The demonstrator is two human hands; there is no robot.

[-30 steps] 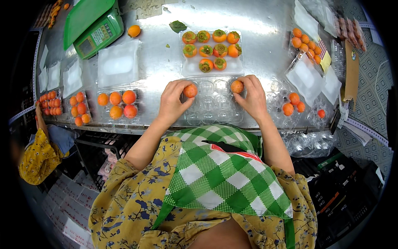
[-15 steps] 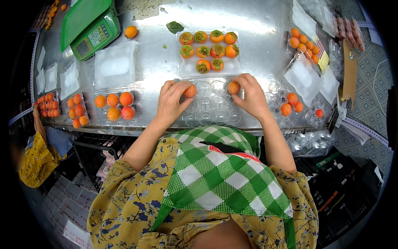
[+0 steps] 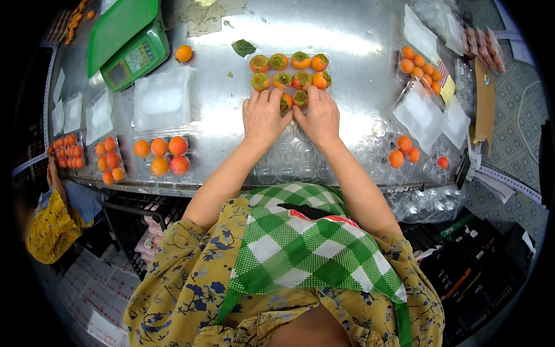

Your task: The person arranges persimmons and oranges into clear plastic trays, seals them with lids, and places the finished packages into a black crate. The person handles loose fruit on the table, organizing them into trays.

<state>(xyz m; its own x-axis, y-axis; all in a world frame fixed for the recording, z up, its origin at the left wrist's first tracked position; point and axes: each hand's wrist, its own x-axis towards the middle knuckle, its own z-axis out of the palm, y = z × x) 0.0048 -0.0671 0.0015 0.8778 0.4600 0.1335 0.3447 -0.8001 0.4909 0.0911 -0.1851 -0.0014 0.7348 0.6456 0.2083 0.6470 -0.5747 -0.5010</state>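
Observation:
My left hand (image 3: 266,118) and my right hand (image 3: 318,115) meet at the near row of a clear plastic tray (image 3: 346,75) of orange persimmons (image 3: 301,78) with green caps. Fingers of the left hand are curled, with one persimmon (image 3: 286,104) showing between fingers and thumb. Against the right thumb and fingers sits another persimmon (image 3: 300,98). The ends of this row lie hidden beneath both hands. Nearer to me, under my wrists, is a clear molded plastic tray section (image 3: 289,162) with round hollows and no fruit showing in it.
Left stand a green scale (image 3: 130,58), white padded sheets (image 3: 163,98) and packs of persimmons (image 3: 161,147). A loose persimmon (image 3: 184,54) lies beside the scale, and a leaf (image 3: 243,47) behind the tray. More fruit packs (image 3: 422,69) are right. Another person's arm (image 3: 55,176) reaches in far left.
Both hands have moved forward and inward from the near tray section to the persimmon row. The two fruits they held apart there are now out of sight or among those under the fingers.

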